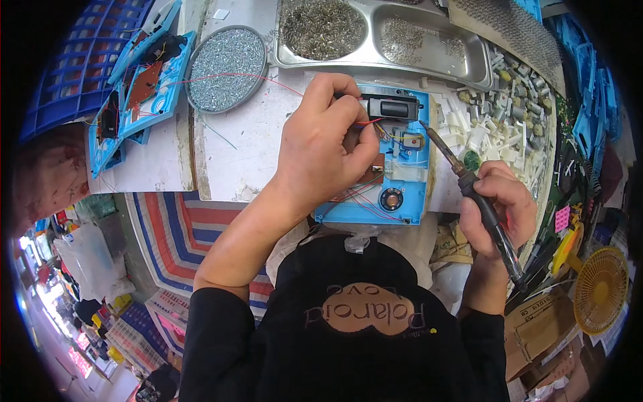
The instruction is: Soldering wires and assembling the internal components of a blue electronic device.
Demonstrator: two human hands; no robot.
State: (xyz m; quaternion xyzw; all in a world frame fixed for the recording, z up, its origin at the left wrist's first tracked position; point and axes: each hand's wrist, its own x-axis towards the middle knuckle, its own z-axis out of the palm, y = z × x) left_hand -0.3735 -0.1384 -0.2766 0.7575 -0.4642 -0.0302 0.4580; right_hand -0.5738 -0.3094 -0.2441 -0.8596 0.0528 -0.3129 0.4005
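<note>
Gripping the soldering iron [481, 199] by its dark handle, the right hand [502, 204] closes its fingers well behind the metal shaft, presumably to avoid the heat, with the tip pointing toward the black part [395, 109]. That part sits at the far end of the open blue casing [414, 191], which lies wiring-up on the table, likely for easy access. The left hand [328, 137] bends over it, fingers bunched near a red wire [284, 86]; whether they pinch it, I cannot tell.

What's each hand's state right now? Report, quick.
Left hand: closed in a pinch over the blue casing; what it holds is hidden.
Right hand: closed around the soldering iron.
</note>
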